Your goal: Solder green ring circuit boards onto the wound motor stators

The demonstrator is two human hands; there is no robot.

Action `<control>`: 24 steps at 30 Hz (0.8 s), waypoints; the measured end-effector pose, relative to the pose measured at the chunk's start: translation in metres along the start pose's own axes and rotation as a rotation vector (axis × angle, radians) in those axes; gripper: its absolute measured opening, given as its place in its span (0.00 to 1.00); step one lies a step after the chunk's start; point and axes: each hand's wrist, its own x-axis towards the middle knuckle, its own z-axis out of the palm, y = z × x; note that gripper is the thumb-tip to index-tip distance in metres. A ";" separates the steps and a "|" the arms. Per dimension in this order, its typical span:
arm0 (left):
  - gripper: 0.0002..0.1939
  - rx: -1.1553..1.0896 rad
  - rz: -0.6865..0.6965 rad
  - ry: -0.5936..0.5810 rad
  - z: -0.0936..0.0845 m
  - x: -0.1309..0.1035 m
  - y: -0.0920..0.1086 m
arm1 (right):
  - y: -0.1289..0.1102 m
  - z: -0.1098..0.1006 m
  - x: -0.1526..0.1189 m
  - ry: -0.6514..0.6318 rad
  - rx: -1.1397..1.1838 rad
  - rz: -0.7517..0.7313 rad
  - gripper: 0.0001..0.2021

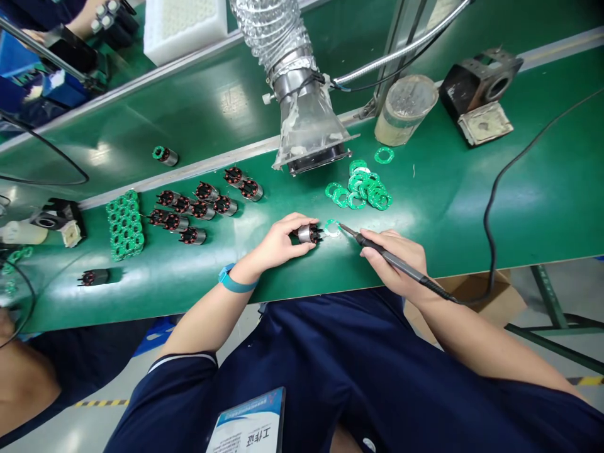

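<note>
My left hand [282,242] grips a small motor stator [310,234] with copper windings, lying on the green bench mat near its front edge. My right hand [395,261] holds a black soldering iron [377,250] like a pen. Its tip sits just right of a green ring board [332,227] that lies beside the stator's end. A black cable runs from the iron off to the right.
A loose pile of green ring boards [365,189] lies behind my hands. Several wound stators [198,207] and a green board panel [124,225] sit at left. A fume duct [306,119], a plastic cup [404,108] and a metal fixture [479,94] stand behind. Another person's arm [19,371] is lower left.
</note>
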 end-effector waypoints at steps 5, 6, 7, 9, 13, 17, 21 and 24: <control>0.24 0.038 0.042 -0.024 0.003 0.007 0.002 | -0.002 0.005 -0.004 0.020 0.093 0.147 0.12; 0.24 0.045 0.047 -0.026 0.003 0.007 0.002 | -0.001 0.006 -0.004 0.016 0.089 0.165 0.12; 0.24 0.051 0.050 -0.028 0.003 0.007 0.002 | -0.001 0.008 -0.005 0.010 0.082 0.177 0.12; 0.24 0.057 0.048 -0.031 0.004 0.007 0.002 | 0.001 0.009 -0.005 -0.005 0.069 0.184 0.12; 0.24 0.055 0.034 -0.021 0.004 0.006 0.001 | 0.002 0.011 -0.005 -0.023 0.071 0.180 0.12; 0.24 0.047 0.032 -0.020 0.005 0.006 0.001 | 0.002 0.013 -0.004 -0.032 0.074 0.181 0.12; 0.24 0.050 0.038 -0.017 0.004 0.006 0.001 | 0.002 0.013 -0.005 -0.034 0.070 0.173 0.12; 0.24 0.046 0.045 -0.018 0.004 0.006 0.001 | 0.001 0.013 -0.004 -0.043 0.069 0.165 0.12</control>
